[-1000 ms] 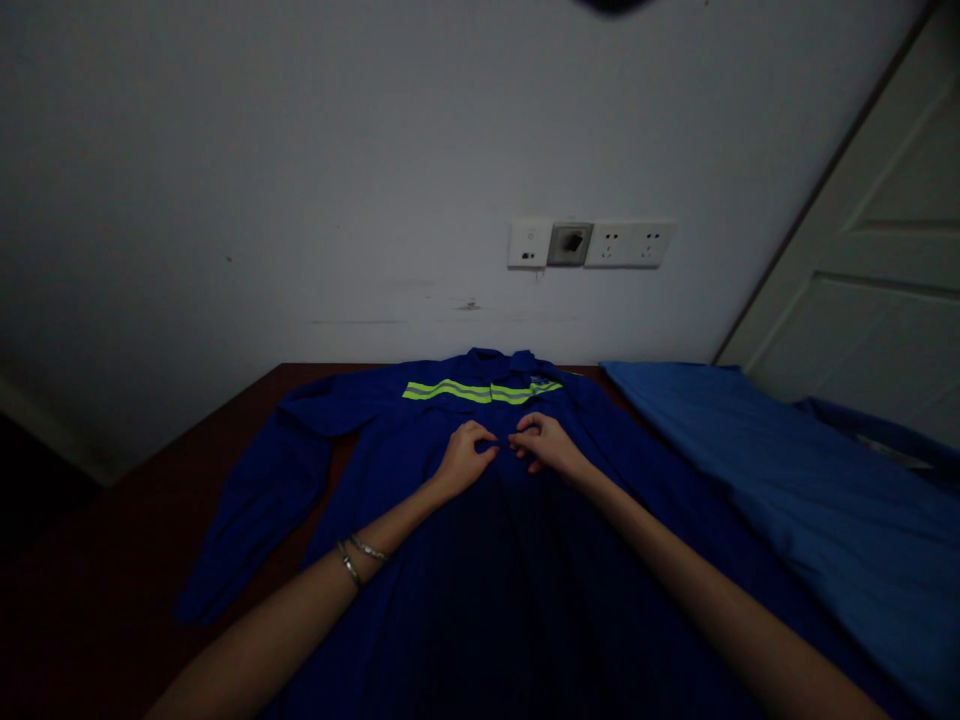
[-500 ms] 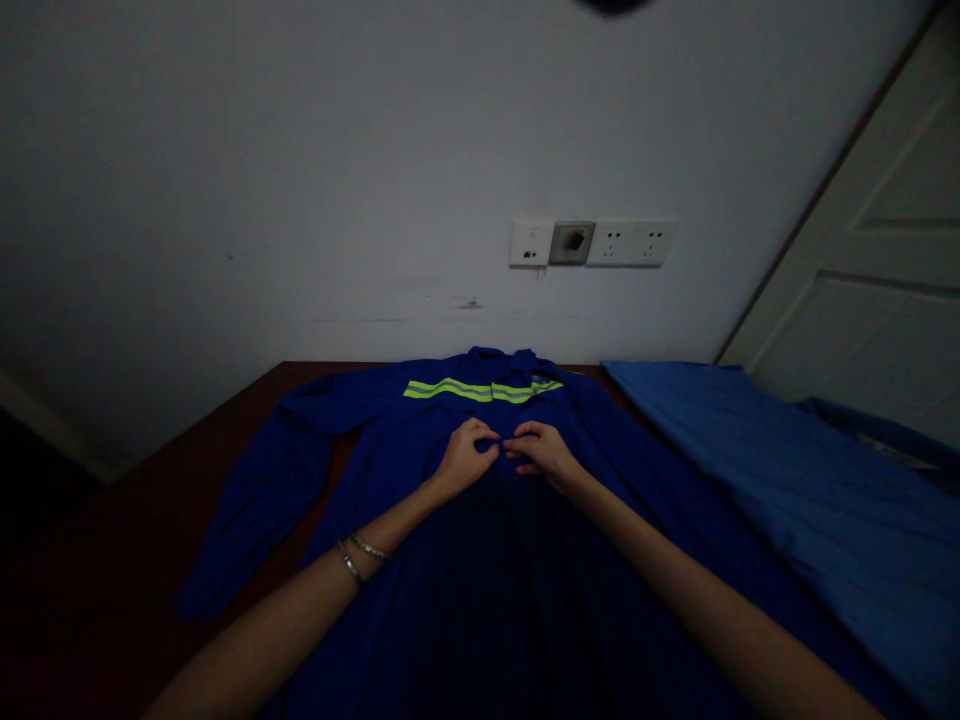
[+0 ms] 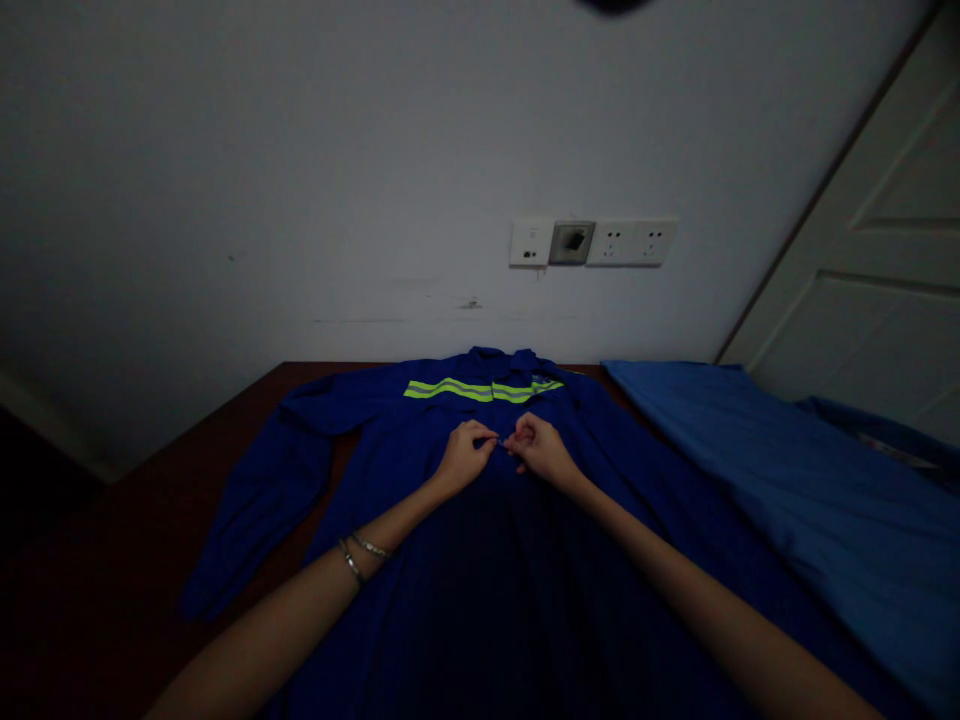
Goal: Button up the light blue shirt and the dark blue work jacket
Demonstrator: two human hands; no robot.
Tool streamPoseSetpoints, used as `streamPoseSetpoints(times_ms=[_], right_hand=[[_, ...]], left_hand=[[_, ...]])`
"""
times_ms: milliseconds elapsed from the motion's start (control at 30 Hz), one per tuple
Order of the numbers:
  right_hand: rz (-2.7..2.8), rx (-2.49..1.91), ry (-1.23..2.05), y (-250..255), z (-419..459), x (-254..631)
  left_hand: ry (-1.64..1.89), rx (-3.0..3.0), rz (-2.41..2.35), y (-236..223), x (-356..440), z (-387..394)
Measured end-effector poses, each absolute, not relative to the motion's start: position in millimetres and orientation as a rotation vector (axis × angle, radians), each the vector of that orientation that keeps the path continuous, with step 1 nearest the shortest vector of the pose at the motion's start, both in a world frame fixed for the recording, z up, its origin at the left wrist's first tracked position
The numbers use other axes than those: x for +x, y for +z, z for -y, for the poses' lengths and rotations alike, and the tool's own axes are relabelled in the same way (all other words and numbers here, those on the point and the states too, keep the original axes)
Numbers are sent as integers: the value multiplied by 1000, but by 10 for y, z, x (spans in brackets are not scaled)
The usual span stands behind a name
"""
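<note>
A dark blue work jacket [image 3: 405,440] lies spread out, front side up, its collar toward the wall and a yellow-green and grey reflective stripe [image 3: 450,389] across the chest. My left hand [image 3: 466,452], with two bracelets on its wrist, pinches the cloth at the front opening, just below the stripe. Close beside it, my right hand [image 3: 541,450] also pinches the front edge between thumb and finger. A small bit of cloth shows between the fingertips; whether a button is there I cannot tell. Deep shadow covers the lower part of the jacket.
The jacket lies on a dark reddish-brown table [image 3: 240,420] against a grey-white wall. To the right is a lighter blue garment [image 3: 750,440]. Wall sockets [image 3: 634,243] sit above the table, and a pale panelled door [image 3: 885,270] stands at the right.
My right hand's fingers have curled in from a looser pose to a pinch at the front edge. My left hand has stayed nearly in place.
</note>
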State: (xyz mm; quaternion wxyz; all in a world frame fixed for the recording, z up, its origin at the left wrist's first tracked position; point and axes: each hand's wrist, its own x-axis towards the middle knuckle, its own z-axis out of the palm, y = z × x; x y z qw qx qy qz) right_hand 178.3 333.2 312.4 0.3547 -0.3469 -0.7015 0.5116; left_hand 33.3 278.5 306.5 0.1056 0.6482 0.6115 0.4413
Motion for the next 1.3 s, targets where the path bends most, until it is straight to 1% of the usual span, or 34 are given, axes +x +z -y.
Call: streamPoseSetpoints(times_ms=[167,300,533,700,800,933,1000,1133,1300], right_hand=[[2127,-842,946,3199,-3284,1836],[2276,-784,662,3253,-3280,1861],[2443,-895,583,3480,-3298,1935],[2578,-888,622,3669,-3036,2007],[2711,-899,580,3651,-2742,2104],[2795,-993,358,3552,-2372,2267],[2770,-1052,260,3507,-2258,2320],[2743,-1125,148,3457,-2179,2338],[2752,-1177,47,3455,-2141,2267]], left_hand=[[1274,1894,-1799,3099,334,-2782],[1278,1868,-1788,3124,337,-2772],[1455,1806,-1744,3131,338,-2748],[1489,1916,-1725,3296,413,-2610],[1374,2030,-1676,3394,455,-2433],[956,2169,-1561,3394,466,-2122],[807,2220,-1520,3359,460,-1968],[695,2321,-1566,3311,463,-1752],[633,2450,-1653,3273,501,-1679]])
